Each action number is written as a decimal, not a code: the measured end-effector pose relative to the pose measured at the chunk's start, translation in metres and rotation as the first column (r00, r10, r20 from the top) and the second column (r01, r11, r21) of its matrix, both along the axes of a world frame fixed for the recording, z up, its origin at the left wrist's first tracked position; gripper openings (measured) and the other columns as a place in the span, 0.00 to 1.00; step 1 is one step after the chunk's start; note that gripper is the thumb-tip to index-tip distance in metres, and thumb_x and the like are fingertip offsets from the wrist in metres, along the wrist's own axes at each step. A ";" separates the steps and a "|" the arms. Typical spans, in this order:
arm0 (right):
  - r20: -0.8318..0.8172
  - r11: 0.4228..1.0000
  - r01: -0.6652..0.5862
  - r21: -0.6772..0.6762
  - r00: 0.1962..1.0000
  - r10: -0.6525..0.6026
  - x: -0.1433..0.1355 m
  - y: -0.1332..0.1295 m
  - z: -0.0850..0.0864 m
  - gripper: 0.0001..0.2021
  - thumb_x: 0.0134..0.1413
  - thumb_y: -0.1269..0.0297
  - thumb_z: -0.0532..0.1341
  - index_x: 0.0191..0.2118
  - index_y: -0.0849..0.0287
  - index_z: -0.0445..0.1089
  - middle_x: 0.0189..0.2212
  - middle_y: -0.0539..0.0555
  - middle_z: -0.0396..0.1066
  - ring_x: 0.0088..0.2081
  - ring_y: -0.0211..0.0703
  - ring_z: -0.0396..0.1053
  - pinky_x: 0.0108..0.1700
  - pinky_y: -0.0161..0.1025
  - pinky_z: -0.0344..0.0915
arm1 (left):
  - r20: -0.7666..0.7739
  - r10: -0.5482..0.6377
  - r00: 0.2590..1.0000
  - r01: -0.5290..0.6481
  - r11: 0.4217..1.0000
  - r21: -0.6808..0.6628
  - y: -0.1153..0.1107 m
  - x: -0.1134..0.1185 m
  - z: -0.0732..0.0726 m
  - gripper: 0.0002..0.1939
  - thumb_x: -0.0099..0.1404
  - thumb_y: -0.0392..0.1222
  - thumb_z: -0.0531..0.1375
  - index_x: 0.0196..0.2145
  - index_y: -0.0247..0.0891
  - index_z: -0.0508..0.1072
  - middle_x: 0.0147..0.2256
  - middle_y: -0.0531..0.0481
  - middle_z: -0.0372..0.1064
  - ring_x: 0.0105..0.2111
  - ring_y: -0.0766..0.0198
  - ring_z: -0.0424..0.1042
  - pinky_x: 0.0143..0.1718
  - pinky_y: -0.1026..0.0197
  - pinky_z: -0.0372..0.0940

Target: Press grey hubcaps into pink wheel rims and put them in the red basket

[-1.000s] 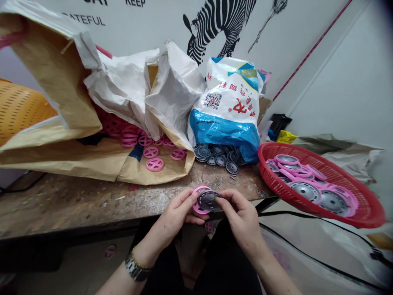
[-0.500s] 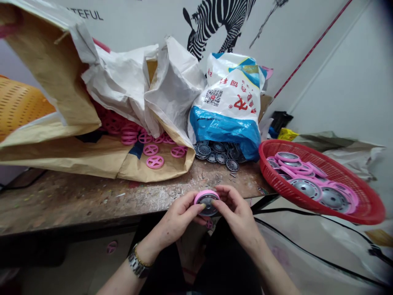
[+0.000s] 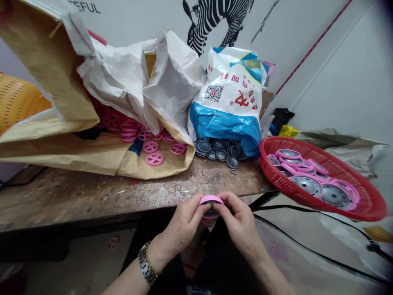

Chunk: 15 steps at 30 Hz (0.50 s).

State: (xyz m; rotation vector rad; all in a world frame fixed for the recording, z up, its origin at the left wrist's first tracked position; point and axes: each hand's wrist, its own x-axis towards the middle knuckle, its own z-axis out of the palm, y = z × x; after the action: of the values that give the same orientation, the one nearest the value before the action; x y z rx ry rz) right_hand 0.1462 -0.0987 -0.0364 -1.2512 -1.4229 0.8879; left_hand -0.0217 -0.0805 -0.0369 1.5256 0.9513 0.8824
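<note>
Between my two hands is a small toy wheel (image 3: 211, 199), a pink ring with a dark grey disc set in it, held just off the table's front edge. My left hand (image 3: 187, 217) grips its left side, thumb pressed on the disc. On the other side my right hand (image 3: 238, 217) closes round the rim, its thumb also on the disc. Fingers behind the wheel are partly hidden. Loose pink spoked rings (image 3: 154, 159) lie in the mouth of a paper sack (image 3: 147, 174). Grey discs (image 3: 221, 155) spill from a blue and white bag (image 3: 227, 119).
A red basket (image 3: 373, 205) of pink and grey wheels (image 3: 305, 186) stands at the right. The worn wooden table (image 3: 92, 194) carries small scraps. An orange perforated basket (image 3: 21, 98) is at the far left. One pink ring (image 3: 113, 243) lies on the floor; black straps (image 3: 307, 209) cross at the right.
Both hands have shifted slightly right and down with the wheel. The wheel is tilted more, so its pink rim shows more and its grey face less.
</note>
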 end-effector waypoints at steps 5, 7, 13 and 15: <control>-0.081 0.998 0.004 -0.059 0.997 -0.009 0.000 0.005 -0.010 0.09 0.57 0.59 0.62 0.30 0.58 0.71 0.25 0.48 0.68 0.29 0.39 0.65 0.32 0.34 0.62 | -0.061 0.031 0.998 -0.028 0.999 0.040 0.002 0.005 -0.001 0.13 0.73 0.47 0.54 0.39 0.39 0.75 0.33 0.49 0.69 0.33 0.60 0.69 0.33 0.64 0.66; -0.158 0.994 -0.001 -0.108 0.987 -0.017 0.001 0.008 -0.013 0.10 0.56 0.56 0.63 0.32 0.58 0.72 0.26 0.48 0.70 0.30 0.39 0.66 0.33 0.34 0.63 | -0.070 -0.028 0.997 0.029 1.000 0.010 0.004 0.005 0.001 0.11 0.71 0.45 0.56 0.45 0.41 0.75 0.36 0.49 0.71 0.34 0.60 0.71 0.34 0.64 0.67; -0.212 0.989 -0.079 -0.123 0.976 0.052 0.001 0.012 -0.005 0.11 0.55 0.56 0.64 0.38 0.58 0.73 0.31 0.51 0.74 0.33 0.42 0.70 0.36 0.36 0.67 | 0.110 0.029 0.993 -0.006 0.980 -0.199 0.005 0.006 0.003 0.19 0.65 0.40 0.61 0.54 0.42 0.71 0.31 0.51 0.72 0.25 0.64 0.72 0.26 0.65 0.69; -0.203 0.991 -0.093 -0.097 0.977 0.071 0.000 0.010 -0.001 0.10 0.56 0.58 0.64 0.40 0.58 0.73 0.33 0.51 0.75 0.35 0.42 0.71 0.38 0.36 0.68 | 0.159 0.049 0.986 -0.011 0.973 -0.230 0.004 0.007 0.004 0.20 0.64 0.39 0.61 0.55 0.41 0.70 0.30 0.52 0.71 0.23 0.64 0.71 0.22 0.66 0.68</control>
State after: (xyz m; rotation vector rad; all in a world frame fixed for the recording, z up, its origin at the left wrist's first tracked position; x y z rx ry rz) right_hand 0.1465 -0.0885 -0.0374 -1.1529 -1.2891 1.1261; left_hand -0.0148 -0.0765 -0.0328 1.2270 0.9237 0.8737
